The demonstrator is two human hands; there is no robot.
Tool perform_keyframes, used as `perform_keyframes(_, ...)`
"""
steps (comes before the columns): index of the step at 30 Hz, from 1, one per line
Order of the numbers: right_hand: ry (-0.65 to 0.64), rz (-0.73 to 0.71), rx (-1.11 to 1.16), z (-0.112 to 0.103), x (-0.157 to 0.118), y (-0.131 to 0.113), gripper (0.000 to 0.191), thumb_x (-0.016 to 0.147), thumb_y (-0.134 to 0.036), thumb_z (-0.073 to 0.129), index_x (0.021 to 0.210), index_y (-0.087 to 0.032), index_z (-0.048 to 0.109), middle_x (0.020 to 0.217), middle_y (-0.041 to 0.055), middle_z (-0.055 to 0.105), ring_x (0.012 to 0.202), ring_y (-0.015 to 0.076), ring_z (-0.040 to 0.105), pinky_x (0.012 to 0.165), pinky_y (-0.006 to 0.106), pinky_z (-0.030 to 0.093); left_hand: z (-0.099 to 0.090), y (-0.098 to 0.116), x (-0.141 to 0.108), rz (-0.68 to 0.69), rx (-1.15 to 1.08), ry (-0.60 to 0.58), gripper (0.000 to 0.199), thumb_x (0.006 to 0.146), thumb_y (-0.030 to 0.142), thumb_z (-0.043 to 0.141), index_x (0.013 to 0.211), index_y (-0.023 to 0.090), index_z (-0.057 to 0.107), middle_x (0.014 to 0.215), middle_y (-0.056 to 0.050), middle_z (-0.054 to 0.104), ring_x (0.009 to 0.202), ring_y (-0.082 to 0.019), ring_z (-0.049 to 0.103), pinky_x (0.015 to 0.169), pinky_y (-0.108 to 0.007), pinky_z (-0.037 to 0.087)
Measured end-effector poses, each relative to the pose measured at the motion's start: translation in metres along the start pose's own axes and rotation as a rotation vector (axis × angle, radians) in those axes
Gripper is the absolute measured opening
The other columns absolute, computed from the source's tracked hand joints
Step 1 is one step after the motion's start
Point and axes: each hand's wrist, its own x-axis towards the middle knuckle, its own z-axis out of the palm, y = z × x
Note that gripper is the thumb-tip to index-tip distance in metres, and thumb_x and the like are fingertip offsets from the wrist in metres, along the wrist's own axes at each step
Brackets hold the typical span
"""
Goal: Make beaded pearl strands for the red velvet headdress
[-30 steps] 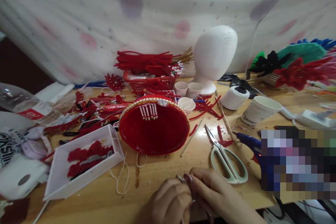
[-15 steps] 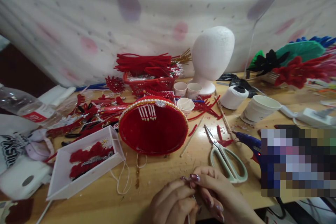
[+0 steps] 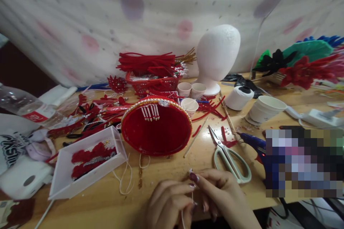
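My right hand (image 3: 219, 189) pinches a small silvery beaded piece (image 3: 191, 171) between thumb and forefinger, near the table's front edge. Beside it my left hand (image 3: 170, 202) has its fingers closed on a thin white thread (image 3: 192, 196) that hangs below the beaded piece. Beyond my hands lies a red round cap (image 3: 157, 130), its hollow side facing me, with pearl trim on the rim and short bead strands hanging inside the top edge. Scissors (image 3: 228, 157) with pale green handles rest half open just past my right hand.
A white tray (image 3: 57, 182) with red pieces is at the left. Behind the cap stand a red basket (image 3: 153, 85), paper cups (image 3: 189, 105) and a white foam head (image 3: 219, 52). A thread cone (image 3: 238, 98), a larger cup (image 3: 264, 111) and a blue glue gun (image 3: 254, 143) are at the right.
My hands have moved slightly apart, my left one to the left and down. The beaded piece now shows above my right fingertips, and more of the white thread is visible.
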Motion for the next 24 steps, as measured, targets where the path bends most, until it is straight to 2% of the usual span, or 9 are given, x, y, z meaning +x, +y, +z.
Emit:
perform_keyframes(2, 0.007, -0.012, -0.099, 0.001, 0.000, -0.002, 0.066, 0.076, -0.078, 0.065, 0.071, -0.013, 0.071, 0.041, -0.0022, 0.055, 0.031, 0.0051, 0.038, 0.033, 0.017, 0.025, -0.006, 0.000, -0.001, -0.181, -0.062, -0.007, 0.017, 0.099, 0.017, 0.052, 0.086, 0.022, 0.062, 0.084, -0.004, 0.074, 0.075, -0.017, 0.069, 0.071, -0.028, 0.056)
perform_keyframes(5, 0.019, -0.037, -0.220, 0.001, 0.000, -0.005, 0.062, 0.081, -0.075, 0.061, 0.068, -0.014, 0.068, 0.042, -0.0010, 0.055, 0.035, 0.0079, 0.041, 0.036, 0.019, 0.026, -0.018, 0.001, 0.000, -0.463, -0.150, -0.052, 0.026, 0.101, 0.034, 0.053, 0.080, 0.021, 0.062, 0.076, -0.002, 0.065, 0.069, -0.016, 0.065, 0.064, -0.025, 0.052)
perform_keyframes(9, 0.077, -0.169, -0.475, -0.002, -0.001, -0.011, 0.045, 0.094, -0.053, 0.056, 0.069, -0.017, 0.066, 0.051, 0.0031, 0.064, 0.044, 0.0129, 0.050, 0.044, 0.023, 0.032, -0.033, 0.008, 0.007, -0.846, -0.314, -0.131, 0.040, 0.095, 0.053, 0.060, 0.073, 0.020, 0.061, 0.060, 0.002, 0.059, 0.056, -0.013, 0.059, 0.055, -0.022, 0.046)
perform_keyframes(11, 0.123, -0.229, -0.627, -0.003, -0.001, -0.013, 0.037, 0.096, -0.041, 0.054, 0.071, -0.017, 0.068, 0.053, 0.0034, 0.065, 0.047, 0.0145, 0.052, 0.047, 0.025, 0.033, -0.040, 0.013, 0.014, -0.962, -0.445, -0.187, 0.041, 0.093, 0.056, 0.061, 0.073, 0.020, 0.060, 0.054, 0.003, 0.061, 0.053, -0.014, 0.060, 0.055, -0.023, 0.047)
perform_keyframes(14, 0.137, -0.286, -0.818, -0.002, -0.001, -0.016, 0.032, 0.095, -0.031, 0.053, 0.069, -0.018, 0.065, 0.051, 0.0009, 0.057, 0.047, 0.0138, 0.047, 0.048, 0.026, 0.028, -0.047, 0.017, 0.028, -0.911, -0.461, -0.294, 0.033, 0.095, 0.048, 0.060, 0.075, 0.022, 0.063, 0.058, 0.002, 0.068, 0.056, -0.015, 0.064, 0.058, -0.024, 0.048)
perform_keyframes(18, 0.000, -0.374, -0.973, 0.000, -0.002, -0.017, 0.024, 0.092, -0.020, 0.052, 0.068, -0.018, 0.058, 0.057, 0.0001, 0.056, 0.050, 0.0121, 0.046, 0.051, 0.025, 0.027, -0.050, 0.011, 0.053, -0.450, -0.184, -0.436, 0.017, 0.091, 0.023, 0.062, 0.074, 0.024, 0.068, 0.066, 0.003, 0.069, 0.065, -0.015, 0.065, 0.064, -0.025, 0.047)
perform_keyframes(19, -0.060, -0.397, -0.996, 0.000, -0.003, -0.017, 0.021, 0.091, -0.018, 0.052, 0.071, -0.018, 0.057, 0.059, 0.0005, 0.057, 0.052, 0.0122, 0.047, 0.052, 0.025, 0.027, -0.048, 0.009, 0.059, -0.391, -0.156, -0.455, 0.014, 0.090, 0.021, 0.063, 0.077, 0.024, 0.068, 0.070, 0.004, 0.069, 0.068, -0.015, 0.065, 0.067, -0.025, 0.048)
perform_keyframes(21, -0.177, -0.433, -1.017, -0.002, -0.005, -0.018, 0.015, 0.089, -0.014, 0.051, 0.077, -0.018, 0.057, 0.065, 0.0013, 0.061, 0.055, 0.0125, 0.049, 0.054, 0.025, 0.029, -0.040, 0.005, 0.070, -0.387, -0.167, -0.496, 0.013, 0.091, 0.019, 0.060, 0.080, 0.024, 0.066, 0.079, 0.003, 0.069, 0.076, -0.015, 0.066, 0.072, -0.026, 0.049)
perform_keyframes(24, -0.262, -0.450, -1.025, -0.006, -0.009, -0.021, 0.015, 0.092, -0.012, 0.048, 0.083, -0.018, 0.057, 0.073, 0.0033, 0.065, 0.061, 0.0136, 0.053, 0.058, 0.026, 0.032, -0.029, 0.002, 0.081, -0.558, -0.244, -0.576, 0.016, 0.096, 0.026, 0.056, 0.084, 0.022, 0.065, 0.085, 0.001, 0.072, 0.084, -0.017, 0.068, 0.075, -0.027, 0.050)
